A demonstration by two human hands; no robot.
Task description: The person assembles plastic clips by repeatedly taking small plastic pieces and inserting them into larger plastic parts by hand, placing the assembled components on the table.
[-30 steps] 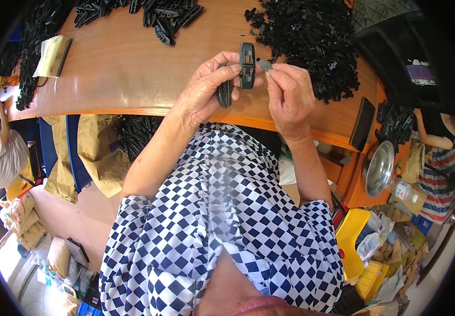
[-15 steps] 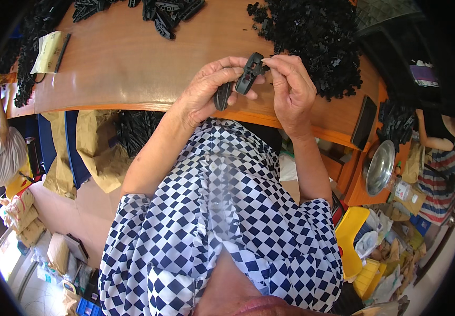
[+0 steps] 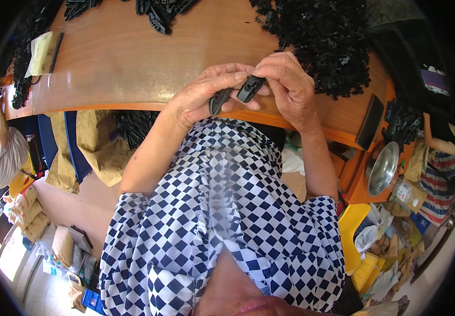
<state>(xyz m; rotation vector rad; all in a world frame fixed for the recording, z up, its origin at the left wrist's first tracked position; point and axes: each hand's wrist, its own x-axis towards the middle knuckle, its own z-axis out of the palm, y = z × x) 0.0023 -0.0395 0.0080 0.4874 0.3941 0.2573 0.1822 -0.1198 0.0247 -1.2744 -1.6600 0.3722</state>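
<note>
Over the table's near edge, my left hand (image 3: 206,92) is closed around two black plastic parts. One elongated black plastic part (image 3: 219,101) lies in its palm, pointing down toward me. The other black plastic piece (image 3: 249,89) is held by the fingers and thumb, tilted. My right hand (image 3: 289,87) pinches at the upper end of that second piece with thumb and forefinger; whether a small part sits between the fingertips is hidden. A big heap of small black clips (image 3: 322,45) lies just beyond my right hand.
Larger black plastic parts (image 3: 159,18) lie at the table's far side. A paper packet (image 3: 40,52) is at left on the wooden table (image 3: 111,63). A phone-like black slab (image 3: 367,122) and a metal bowl (image 3: 383,168) are at right. Other people sit at both sides.
The second black piece has turned in my left hand, its openings now out of sight. My right fingertips have come in over its upper end.
</note>
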